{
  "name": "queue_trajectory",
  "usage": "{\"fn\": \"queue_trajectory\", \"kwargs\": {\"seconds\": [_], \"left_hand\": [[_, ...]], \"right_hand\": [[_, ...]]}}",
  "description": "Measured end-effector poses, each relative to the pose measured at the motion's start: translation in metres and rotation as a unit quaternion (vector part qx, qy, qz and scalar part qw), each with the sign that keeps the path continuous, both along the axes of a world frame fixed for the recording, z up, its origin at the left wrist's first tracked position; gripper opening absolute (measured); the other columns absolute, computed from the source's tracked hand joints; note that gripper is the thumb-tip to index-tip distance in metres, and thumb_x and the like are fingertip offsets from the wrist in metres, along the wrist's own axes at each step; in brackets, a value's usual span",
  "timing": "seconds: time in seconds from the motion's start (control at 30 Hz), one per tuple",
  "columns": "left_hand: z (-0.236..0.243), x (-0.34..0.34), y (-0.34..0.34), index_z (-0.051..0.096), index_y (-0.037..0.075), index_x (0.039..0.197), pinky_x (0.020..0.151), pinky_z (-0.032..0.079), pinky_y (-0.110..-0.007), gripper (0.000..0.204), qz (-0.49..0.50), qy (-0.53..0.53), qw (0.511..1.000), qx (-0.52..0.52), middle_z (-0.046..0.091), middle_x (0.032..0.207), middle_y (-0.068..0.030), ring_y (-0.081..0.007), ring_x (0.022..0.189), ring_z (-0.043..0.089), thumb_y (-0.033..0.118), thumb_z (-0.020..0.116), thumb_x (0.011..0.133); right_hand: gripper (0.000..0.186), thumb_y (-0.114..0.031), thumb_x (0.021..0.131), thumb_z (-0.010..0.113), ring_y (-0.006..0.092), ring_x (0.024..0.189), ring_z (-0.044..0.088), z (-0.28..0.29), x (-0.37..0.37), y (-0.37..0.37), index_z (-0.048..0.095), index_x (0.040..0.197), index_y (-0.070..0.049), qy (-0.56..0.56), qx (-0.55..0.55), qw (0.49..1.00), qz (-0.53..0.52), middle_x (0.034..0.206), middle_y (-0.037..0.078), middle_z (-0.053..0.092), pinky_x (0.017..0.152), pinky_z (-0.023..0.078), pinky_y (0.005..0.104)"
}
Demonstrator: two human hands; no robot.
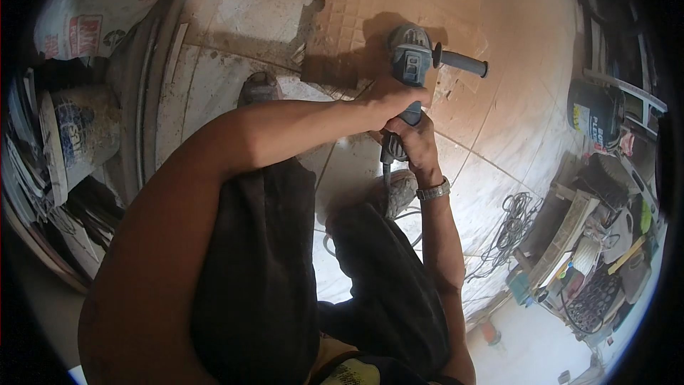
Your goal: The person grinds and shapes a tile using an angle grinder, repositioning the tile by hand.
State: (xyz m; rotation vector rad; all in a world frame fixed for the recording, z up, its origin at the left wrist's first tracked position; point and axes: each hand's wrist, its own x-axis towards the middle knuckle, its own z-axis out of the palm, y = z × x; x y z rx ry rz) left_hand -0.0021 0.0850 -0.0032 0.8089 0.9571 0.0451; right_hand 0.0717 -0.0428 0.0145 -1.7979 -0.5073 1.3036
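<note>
I hold a grey-and-black corded angle grinder (411, 57) with both hands over a sheet of cardboard (345, 7) on the floor. My left hand (395, 96) is closed round its body, just behind the head. My right hand (415, 139), with a metal watch on the wrist, grips it lower, toward the cord end. A black side handle (463, 63) sticks out to the right from the head. The head's underside is hidden from view.
Dusty tiles (221, 21) surround the cardboard. On the left are a sack (100, 0), a dirty bucket (85, 135) and long strips. On the right are a dark container (595, 117), coiled cable (509, 228) and a cluttered heap of tools and boxes (591, 257).
</note>
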Motion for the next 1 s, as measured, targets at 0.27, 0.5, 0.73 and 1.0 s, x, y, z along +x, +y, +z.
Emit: {"fn": "queue_trajectory", "kwargs": {"seconds": [0.27, 0.5, 0.73, 1.0], "left_hand": [[0.008, -0.005, 0.006, 0.073, 0.001, 0.093, 0.062, 0.054, -0.037, 0.040, -0.027, 0.054, 0.998, -0.004, 0.071, 0.084, -0.0103, -0.0195, 0.070, 0.066, 0.033, 0.086, 0.072], [-0.005, -0.004, 0.000, 0.072, 0.001, 0.093, 0.062, 0.054, -0.037, 0.035, 0.010, 0.003, 1.000, -0.008, 0.070, 0.084, -0.0091, -0.0188, 0.069, 0.065, 0.029, 0.085, 0.076], [0.014, -0.005, 0.010, 0.071, 0.002, 0.094, 0.063, 0.054, -0.038, 0.032, -0.043, 0.009, 0.999, -0.022, 0.070, 0.084, -0.0086, -0.0188, 0.070, 0.065, 0.025, 0.084, 0.077], [0.002, -0.009, 0.005, 0.071, 0.002, 0.090, 0.063, 0.053, -0.037, 0.031, 0.044, 0.030, 0.999, 0.008, 0.069, 0.080, -0.0076, -0.0183, 0.069, 0.065, 0.026, 0.084, 0.074]], "right_hand": [[0.036, -0.018, 0.084, 0.077, 0.0130, 0.077, 0.065, 0.015, -0.010, 0.008, 0.068, 0.111, 0.004, 0.041, 0.018, 0.999, -0.011, 0.094, 0.005, 0.072, 0.069, 0.052, 0.0287], [0.032, -0.015, 0.084, 0.076, 0.0137, 0.078, 0.066, 0.006, -0.010, 0.007, 0.068, 0.110, 0.002, 0.010, 0.039, 0.999, 0.000, 0.094, 0.006, 0.072, 0.069, 0.053, 0.0288], [0.029, -0.014, 0.082, 0.078, 0.0182, 0.076, 0.072, 0.009, -0.018, 0.007, 0.070, 0.103, 0.004, 0.029, 0.024, 0.998, -0.048, 0.086, 0.010, 0.076, 0.072, 0.056, 0.0308], [0.030, -0.019, 0.084, 0.078, 0.0137, 0.075, 0.067, 0.011, -0.012, 0.016, 0.072, 0.105, 0.002, 0.003, 0.031, 0.999, 0.014, 0.091, 0.006, 0.074, 0.067, 0.052, 0.0295]]}}
